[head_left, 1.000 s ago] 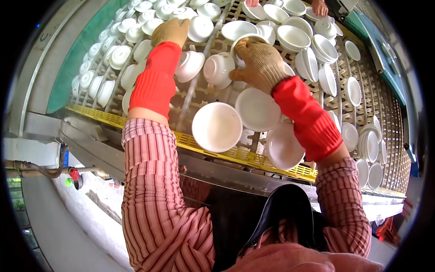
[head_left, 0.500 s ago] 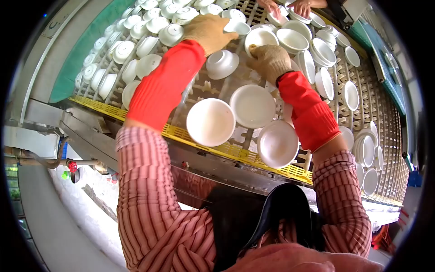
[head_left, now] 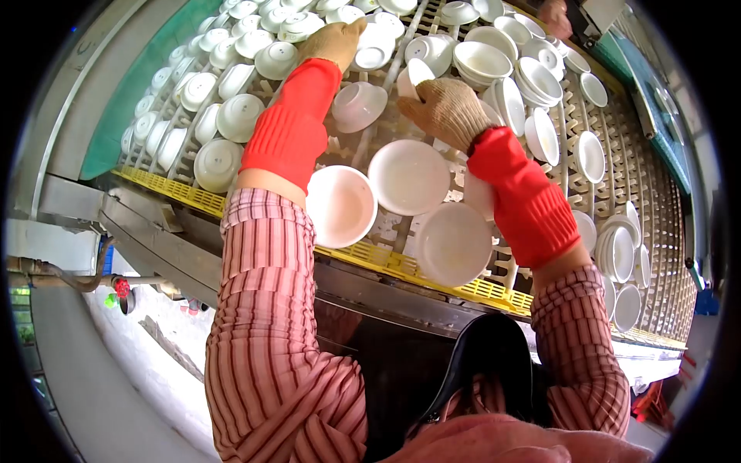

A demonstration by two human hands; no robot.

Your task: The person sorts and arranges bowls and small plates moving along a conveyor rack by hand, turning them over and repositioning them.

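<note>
Head view: a slatted belt (head_left: 656,185) bears many white bowls, with a yellow edge (head_left: 174,190) along the near side.
Left hand: in a brown glove, the left hand (head_left: 336,45) reaches to the far middle of the belt, its fingertips beside an upturned bowl (head_left: 372,52); how far it is open, and whether it grips anything, I cannot tell.
Right hand: in a matching glove, the right hand (head_left: 446,110) is partly closed, thumb and fingers on a tilted bowl (head_left: 414,76).
Tilted bowl: over the middle of the belt, to the right of the left hand.
Between the arms: a footed bowl (head_left: 360,106) lies tipped over; nearer the body, a left bowl (head_left: 341,207), a middle bowl (head_left: 409,177) and a near bowl (head_left: 454,245) sit mouth up.
Left rows: upturned bowls (head_left: 198,90), next to a green panel (head_left: 108,143).
Right side: nested bowls (head_left: 482,63) beyond the right hand; a leaning stack (head_left: 617,253) nearer.
Top right: another person's hand (head_left: 554,17), partly cut off.
</note>
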